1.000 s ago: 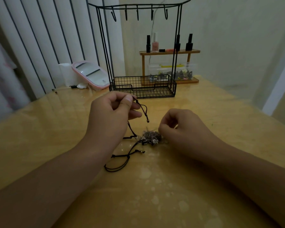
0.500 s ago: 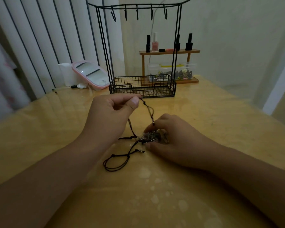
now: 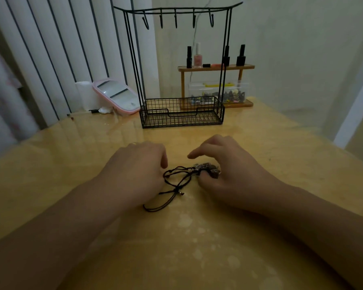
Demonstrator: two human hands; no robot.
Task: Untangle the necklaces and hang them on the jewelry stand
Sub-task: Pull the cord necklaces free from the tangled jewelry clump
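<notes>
Table (image 3: 260,155) centre: necklaces (image 3: 189,176) knotted; right hand (image 3: 228,174) pinches metal cluster, left hand (image 3: 138,174) fingers curled, grasp unclear; hard pull w/ either hand prob. tightens knot.

— Dim overall, with a greenish-yellow cast. Soft, flat light, no hard shadows anywhere.

— Glossy sheen on the surface (image 3: 260,143), though: pale streaks behind the left hand (image 3: 138,170), blotchy reflections in the foreground.

— Wide-angle bending at the edges; blinds (image 3: 50,59) leaning outward.

— Forearms soft and smeared up close. Fine detail in the necklaces (image 3: 189,174) murky.
</notes>
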